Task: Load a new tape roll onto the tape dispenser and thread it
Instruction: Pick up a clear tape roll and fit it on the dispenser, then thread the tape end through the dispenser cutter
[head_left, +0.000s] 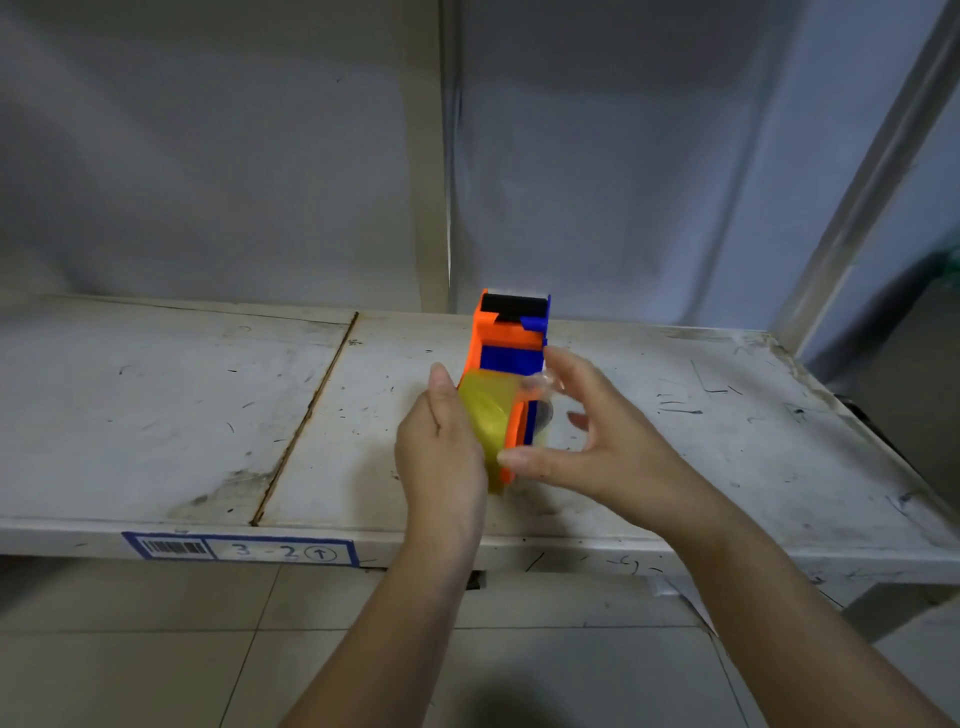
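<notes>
An orange and blue tape dispenser (511, 338) stands on the white shelf (156, 415), its black roller end pointing away from me. A yellowish clear tape roll (488, 410) sits at its near end, against the orange side plate. My left hand (441, 447) presses flat on the roll's left side. My right hand (597, 441) is on the dispenser's right side, thumb on the near orange edge, fingers curled around a loose clear strip of tape (543, 387). Whether the roll sits fully on the hub is hidden.
The shelf is scuffed, with a seam (306, 415) left of the dispenser and a blue label (241, 549) reading 3-2 on its front edge. Shelf posts (431, 156) rise behind and at the right. Tiled floor (156, 649) lies below.
</notes>
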